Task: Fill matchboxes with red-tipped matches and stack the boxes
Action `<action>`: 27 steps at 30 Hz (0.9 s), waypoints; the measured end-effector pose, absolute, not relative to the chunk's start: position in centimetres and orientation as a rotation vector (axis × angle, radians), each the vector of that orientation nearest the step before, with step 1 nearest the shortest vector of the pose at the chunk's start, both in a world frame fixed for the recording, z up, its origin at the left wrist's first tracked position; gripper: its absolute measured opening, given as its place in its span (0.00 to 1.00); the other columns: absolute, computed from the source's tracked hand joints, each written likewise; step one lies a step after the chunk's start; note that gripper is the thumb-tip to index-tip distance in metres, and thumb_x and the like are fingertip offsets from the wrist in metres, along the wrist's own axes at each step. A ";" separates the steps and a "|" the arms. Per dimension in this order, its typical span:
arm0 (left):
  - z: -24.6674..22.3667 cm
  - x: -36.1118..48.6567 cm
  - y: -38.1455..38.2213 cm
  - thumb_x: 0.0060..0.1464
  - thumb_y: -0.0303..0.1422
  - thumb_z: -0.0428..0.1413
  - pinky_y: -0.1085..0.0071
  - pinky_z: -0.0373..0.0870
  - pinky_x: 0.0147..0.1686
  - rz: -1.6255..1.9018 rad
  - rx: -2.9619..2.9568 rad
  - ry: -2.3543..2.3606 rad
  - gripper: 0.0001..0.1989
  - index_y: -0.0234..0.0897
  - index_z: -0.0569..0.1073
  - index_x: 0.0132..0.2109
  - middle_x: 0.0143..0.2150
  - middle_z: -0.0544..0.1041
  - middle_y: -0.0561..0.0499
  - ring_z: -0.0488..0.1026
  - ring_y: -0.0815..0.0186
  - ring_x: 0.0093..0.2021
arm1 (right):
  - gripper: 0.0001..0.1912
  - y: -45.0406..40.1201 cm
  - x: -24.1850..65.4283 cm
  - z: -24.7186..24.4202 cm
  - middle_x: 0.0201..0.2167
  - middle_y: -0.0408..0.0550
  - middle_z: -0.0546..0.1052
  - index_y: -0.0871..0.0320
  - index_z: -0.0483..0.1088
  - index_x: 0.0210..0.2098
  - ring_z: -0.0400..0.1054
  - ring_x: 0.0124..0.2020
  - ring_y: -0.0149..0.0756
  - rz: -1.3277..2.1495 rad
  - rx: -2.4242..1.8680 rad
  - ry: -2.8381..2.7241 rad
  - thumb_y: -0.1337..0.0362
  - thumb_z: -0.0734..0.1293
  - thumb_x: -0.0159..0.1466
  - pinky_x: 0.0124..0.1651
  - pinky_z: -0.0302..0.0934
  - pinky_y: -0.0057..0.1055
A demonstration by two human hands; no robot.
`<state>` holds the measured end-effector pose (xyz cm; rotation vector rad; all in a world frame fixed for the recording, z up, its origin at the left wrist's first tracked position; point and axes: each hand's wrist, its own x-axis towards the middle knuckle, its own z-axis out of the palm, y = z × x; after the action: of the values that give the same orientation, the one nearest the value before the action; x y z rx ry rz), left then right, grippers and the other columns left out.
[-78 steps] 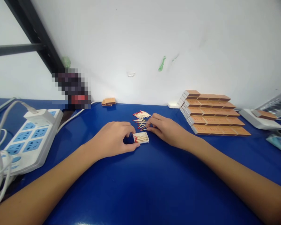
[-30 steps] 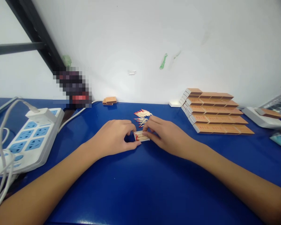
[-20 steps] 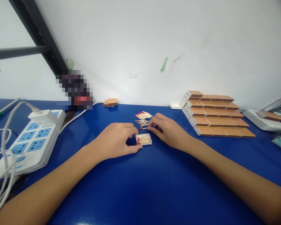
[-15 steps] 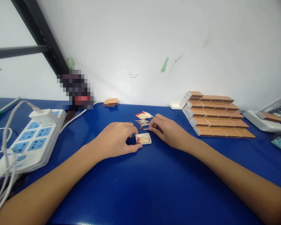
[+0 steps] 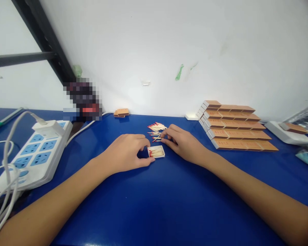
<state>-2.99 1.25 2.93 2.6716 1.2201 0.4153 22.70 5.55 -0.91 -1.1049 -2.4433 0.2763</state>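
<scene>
A small white matchbox tray (image 5: 163, 156) lies on the blue table with several red-tipped matches (image 5: 156, 151) in it. My left hand (image 5: 130, 150) grips the tray's left end between thumb and fingers. Just behind the tray is a loose pile of matches (image 5: 157, 127), red heads mostly to the left. My right hand (image 5: 178, 140) is at the near right side of this pile, thumb and fingertips pinched on the end of a match (image 5: 157, 140) lying at the front.
Stacked matchboxes (image 5: 236, 126) form steps at the back right. Two matchboxes (image 5: 122, 112) lie by the wall. A white power strip (image 5: 38, 153) with cables is on the left. A white device (image 5: 287, 133) with a matchbox on it stands far right.
The right hand has shifted very slightly left, still pinching at the front of the pile. The left hand stays on the tray, and the view has moved a little.
</scene>
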 end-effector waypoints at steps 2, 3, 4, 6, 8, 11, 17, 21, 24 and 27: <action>2.9 -3.0 1.3 0.60 0.44 0.63 0.68 0.63 0.33 0.419 2.668 1.216 0.13 0.37 0.78 0.39 0.35 0.77 0.53 0.73 0.66 0.33 | 0.06 5.5 22.7 -0.9 0.43 0.48 0.71 0.56 0.72 0.47 0.67 0.36 0.35 0.285 -1.086 -2.452 0.65 0.63 0.74 0.41 0.62 0.32; 3.0 -2.9 1.3 0.60 0.44 0.63 0.68 0.63 0.33 0.418 2.667 1.217 0.13 0.37 0.78 0.39 0.35 0.77 0.53 0.73 0.66 0.34 | 0.06 5.5 22.8 -0.9 0.43 0.48 0.71 0.56 0.72 0.46 0.67 0.36 0.35 0.286 -1.077 -2.456 0.65 0.63 0.74 0.42 0.62 0.32; 3.0 -2.9 1.3 0.60 0.44 0.63 0.68 0.63 0.33 0.414 2.666 1.219 0.13 0.37 0.78 0.39 0.35 0.77 0.53 0.73 0.66 0.33 | 0.06 5.5 22.8 -0.9 0.43 0.48 0.71 0.56 0.72 0.46 0.68 0.36 0.35 0.284 -1.070 -2.461 0.65 0.63 0.75 0.42 0.62 0.32; 3.1 -2.8 1.2 0.59 0.44 0.63 0.68 0.63 0.33 0.405 2.671 1.223 0.13 0.37 0.78 0.40 0.35 0.77 0.53 0.73 0.65 0.33 | 0.05 5.5 22.8 -0.9 0.43 0.48 0.71 0.56 0.72 0.45 0.67 0.36 0.35 0.266 -1.071 -2.465 0.65 0.63 0.74 0.42 0.62 0.32; 3.1 -2.8 1.2 0.59 0.44 0.63 0.68 0.63 0.33 0.399 2.677 1.225 0.13 0.37 0.78 0.40 0.35 0.77 0.53 0.73 0.65 0.33 | 0.05 5.6 22.7 -1.0 0.42 0.48 0.71 0.56 0.71 0.44 0.67 0.35 0.35 0.246 -1.084 -2.465 0.65 0.63 0.74 0.41 0.62 0.32; 3.1 -2.9 1.2 0.59 0.43 0.63 0.68 0.63 0.33 0.402 2.666 1.233 0.13 0.37 0.78 0.39 0.35 0.77 0.53 0.73 0.65 0.33 | 0.05 5.6 22.7 -0.9 0.41 0.48 0.71 0.56 0.70 0.42 0.67 0.34 0.35 0.234 -1.119 -2.477 0.64 0.63 0.74 0.39 0.61 0.31; 3.0 -3.0 1.3 0.58 0.43 0.63 0.68 0.63 0.33 0.429 2.666 1.244 0.13 0.37 0.78 0.40 0.35 0.77 0.52 0.73 0.65 0.33 | 0.05 5.5 23.3 0.3 0.42 0.48 0.72 0.56 0.69 0.43 0.67 0.34 0.36 0.191 -1.192 -2.491 0.64 0.62 0.75 0.38 0.61 0.33; 3.1 -2.9 1.2 0.59 0.43 0.63 0.68 0.62 0.33 0.417 2.671 1.260 0.13 0.37 0.78 0.40 0.35 0.77 0.52 0.73 0.64 0.34 | 0.08 5.2 23.6 1.7 0.43 0.51 0.73 0.58 0.69 0.45 0.68 0.35 0.38 -0.117 -1.164 -2.502 0.62 0.60 0.77 0.36 0.60 0.35; 3.1 -2.9 1.2 0.59 0.44 0.63 0.68 0.62 0.33 0.414 2.672 1.263 0.13 0.37 0.78 0.40 0.35 0.77 0.53 0.73 0.65 0.34 | 0.14 4.7 23.6 2.5 0.42 0.54 0.73 0.59 0.70 0.44 0.67 0.35 0.40 -0.435 -1.136 -2.520 0.60 0.56 0.79 0.31 0.54 0.36; 3.1 -2.9 1.3 0.59 0.43 0.63 0.68 0.62 0.33 0.415 2.670 1.264 0.13 0.37 0.78 0.39 0.35 0.77 0.52 0.73 0.65 0.34 | 0.18 4.5 23.7 2.8 0.40 0.55 0.73 0.59 0.71 0.44 0.67 0.35 0.41 -0.598 -1.127 -2.517 0.59 0.53 0.80 0.30 0.51 0.38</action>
<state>-2.94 1.25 3.10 2.6702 1.2643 0.4152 23.66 4.55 2.82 -1.1266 -2.5166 -0.5976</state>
